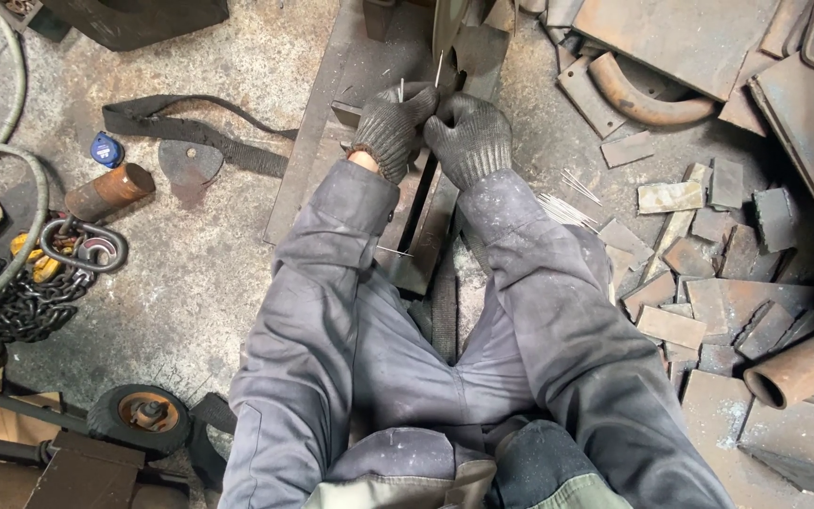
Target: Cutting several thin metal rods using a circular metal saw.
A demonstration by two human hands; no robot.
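Both of my hands wear dark knitted gloves and meet over a steel piece (426, 221) on the floor between my legs. My left hand (393, 127) is closed around a thin metal rod (401, 90) that sticks up out of the fist. My right hand (468, 137) pinches a second thin rod (439, 68), which points up and away. The two fists touch each other. A loose bundle of thin rods (562, 209) lies on the floor just right of my right forearm.
Scrap steel plates (699, 283), a curved bar (638, 99) and a rusty pipe (803, 368) crowd the right side. At left lie a chain with hook (35, 292), a rusty cylinder (110, 191), a black strap (190, 127), hoses and a small wheel (138, 415).
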